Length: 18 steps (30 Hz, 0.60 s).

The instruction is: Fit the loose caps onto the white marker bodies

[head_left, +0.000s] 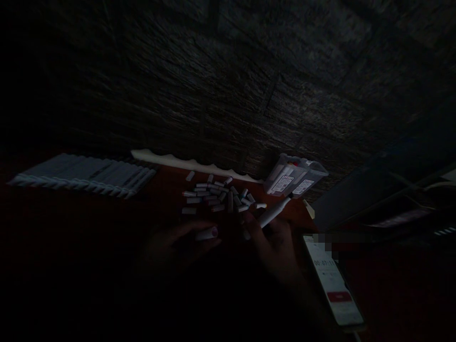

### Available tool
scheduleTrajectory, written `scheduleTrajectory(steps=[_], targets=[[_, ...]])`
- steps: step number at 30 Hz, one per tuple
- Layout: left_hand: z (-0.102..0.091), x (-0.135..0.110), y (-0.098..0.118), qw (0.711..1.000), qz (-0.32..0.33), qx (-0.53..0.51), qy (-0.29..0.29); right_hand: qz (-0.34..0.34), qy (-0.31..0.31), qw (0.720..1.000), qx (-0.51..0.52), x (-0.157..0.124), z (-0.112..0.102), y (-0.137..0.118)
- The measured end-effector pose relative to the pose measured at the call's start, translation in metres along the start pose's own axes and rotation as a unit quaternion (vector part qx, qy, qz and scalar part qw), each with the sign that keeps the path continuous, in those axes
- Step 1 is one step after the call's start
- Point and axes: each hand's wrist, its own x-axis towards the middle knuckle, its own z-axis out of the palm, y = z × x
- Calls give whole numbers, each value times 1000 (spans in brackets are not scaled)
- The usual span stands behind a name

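The scene is very dark. My left hand (pixel 174 244) is closed on a small white marker cap (pixel 206 233) with a pinkish end, pinched at the fingertips. My right hand (pixel 276 242) grips a white marker (pixel 273 213) that points up and to the right. Just beyond both hands lies a loose heap of several white caps (pixel 217 194) on the reddish table (pixel 160 223).
A row of several white markers (pixel 85 175) lies side by side at the far left. A clear plastic box (pixel 294 176) stands at the back right. A lit phone (pixel 333 280) showing a timer rests at my right. A dark textured wall (pixel 231 85) rises behind.
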Motion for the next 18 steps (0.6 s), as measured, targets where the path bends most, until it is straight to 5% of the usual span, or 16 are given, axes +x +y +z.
scheduleTrajectory(steps=[7, 13, 18], targets=[[-2, 2, 5, 1000, -3, 0, -11, 97, 13, 993, 63, 2, -1, -3], [-4, 0, 9, 1000, -13, 10, -11, 258, 59, 936, 232, 7, -5, 4], [-2, 0, 9, 1000, -8, 1, -15, 282, 51, 917, 279, 8, -4, 7]])
